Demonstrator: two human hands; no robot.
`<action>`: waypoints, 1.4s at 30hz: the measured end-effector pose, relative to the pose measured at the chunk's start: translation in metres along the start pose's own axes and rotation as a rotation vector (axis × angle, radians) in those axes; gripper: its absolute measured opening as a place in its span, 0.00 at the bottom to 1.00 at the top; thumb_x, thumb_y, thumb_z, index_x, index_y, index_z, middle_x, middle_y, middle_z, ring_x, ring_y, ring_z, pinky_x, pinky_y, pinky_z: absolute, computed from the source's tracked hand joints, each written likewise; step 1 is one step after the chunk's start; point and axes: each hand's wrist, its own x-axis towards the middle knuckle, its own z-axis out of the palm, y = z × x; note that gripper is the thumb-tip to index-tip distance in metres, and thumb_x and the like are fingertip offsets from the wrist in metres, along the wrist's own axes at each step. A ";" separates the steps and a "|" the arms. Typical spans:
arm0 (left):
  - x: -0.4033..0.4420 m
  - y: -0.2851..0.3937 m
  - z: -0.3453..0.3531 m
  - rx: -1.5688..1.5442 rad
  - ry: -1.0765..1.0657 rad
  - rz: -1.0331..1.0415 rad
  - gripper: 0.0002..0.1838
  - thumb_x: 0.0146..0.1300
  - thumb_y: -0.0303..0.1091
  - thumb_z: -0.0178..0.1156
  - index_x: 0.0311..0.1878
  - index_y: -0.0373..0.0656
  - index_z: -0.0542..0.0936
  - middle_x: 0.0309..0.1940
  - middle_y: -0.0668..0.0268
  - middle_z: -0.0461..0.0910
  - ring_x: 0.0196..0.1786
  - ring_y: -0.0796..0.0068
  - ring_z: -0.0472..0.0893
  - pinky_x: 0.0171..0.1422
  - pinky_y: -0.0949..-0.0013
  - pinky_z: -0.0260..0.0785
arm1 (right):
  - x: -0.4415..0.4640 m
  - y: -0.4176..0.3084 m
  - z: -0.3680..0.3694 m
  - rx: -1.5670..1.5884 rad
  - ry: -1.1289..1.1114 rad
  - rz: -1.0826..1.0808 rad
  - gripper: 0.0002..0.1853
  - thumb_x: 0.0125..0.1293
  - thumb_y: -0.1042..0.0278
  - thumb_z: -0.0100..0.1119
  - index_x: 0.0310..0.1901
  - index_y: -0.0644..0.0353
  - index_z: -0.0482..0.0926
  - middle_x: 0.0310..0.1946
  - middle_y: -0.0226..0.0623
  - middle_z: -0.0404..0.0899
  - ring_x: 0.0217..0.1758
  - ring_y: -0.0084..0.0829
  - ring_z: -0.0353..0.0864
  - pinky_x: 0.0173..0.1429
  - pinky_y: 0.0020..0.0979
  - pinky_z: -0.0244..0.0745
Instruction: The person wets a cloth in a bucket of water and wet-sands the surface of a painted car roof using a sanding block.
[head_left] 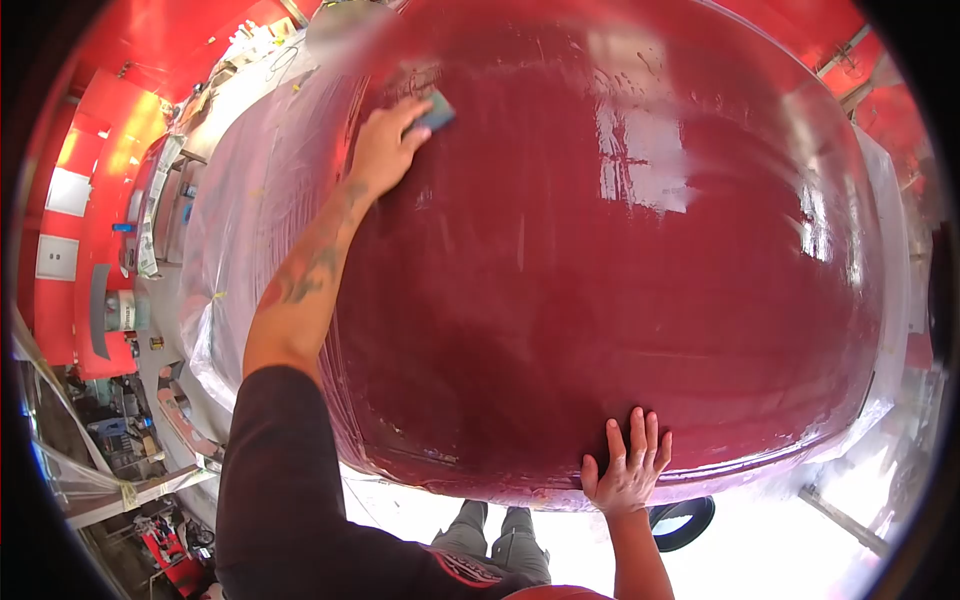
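A large, wet, dark red curved panel (520, 280) fills the middle of the view. At its upper left, my left hand (390, 145) holds a small blue-green pad (436, 111) against the surface, with the arm stretched far forward. Near the panel's front edge my right hand (628, 465) lies flat, fingers spread, with nothing in it. Water streaks and bright reflections show on the upper and right parts of the panel.
Clear plastic sheeting (235, 200) covers the area left of the panel. A black round basin (683, 522) is on the floor at the front right. Tools and shelves (125, 435) stand at far left, near red walls (105, 180).
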 end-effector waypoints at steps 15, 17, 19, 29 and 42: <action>0.013 0.005 0.006 -0.011 0.051 -0.039 0.22 0.64 0.35 0.65 0.62 0.51 0.81 0.60 0.58 0.81 0.59 0.50 0.79 0.65 0.55 0.71 | 0.003 -0.001 -0.006 0.025 0.002 -0.013 0.30 0.67 0.48 0.53 0.68 0.50 0.70 0.74 0.49 0.62 0.79 0.52 0.58 0.79 0.60 0.41; -0.042 0.038 -0.006 -0.062 -0.078 0.145 0.25 0.61 0.33 0.68 0.63 0.51 0.81 0.65 0.59 0.78 0.64 0.53 0.76 0.72 0.54 0.63 | 0.003 -0.002 -0.005 0.016 -0.009 0.000 0.31 0.66 0.48 0.53 0.69 0.49 0.69 0.74 0.48 0.62 0.79 0.51 0.57 0.79 0.60 0.42; -0.072 0.058 -0.017 -0.095 -0.183 0.136 0.26 0.60 0.33 0.69 0.63 0.52 0.80 0.66 0.61 0.77 0.64 0.55 0.77 0.72 0.54 0.62 | -0.001 -0.002 -0.002 0.025 -0.006 0.016 0.31 0.65 0.46 0.55 0.69 0.46 0.70 0.74 0.46 0.62 0.79 0.50 0.58 0.79 0.60 0.41; 0.046 0.035 0.015 0.024 0.012 -0.086 0.21 0.65 0.37 0.64 0.62 0.52 0.81 0.62 0.63 0.80 0.59 0.52 0.78 0.66 0.55 0.70 | 0.002 -0.002 -0.002 0.026 0.008 0.017 0.31 0.66 0.48 0.54 0.69 0.47 0.69 0.75 0.46 0.62 0.79 0.50 0.58 0.79 0.60 0.42; 0.084 0.042 0.040 0.094 0.003 -0.097 0.20 0.68 0.38 0.60 0.63 0.51 0.80 0.58 0.58 0.82 0.60 0.50 0.77 0.66 0.54 0.69 | 0.005 -0.002 -0.005 0.060 -0.013 0.031 0.32 0.62 0.49 0.59 0.69 0.46 0.71 0.74 0.46 0.63 0.79 0.50 0.58 0.79 0.60 0.41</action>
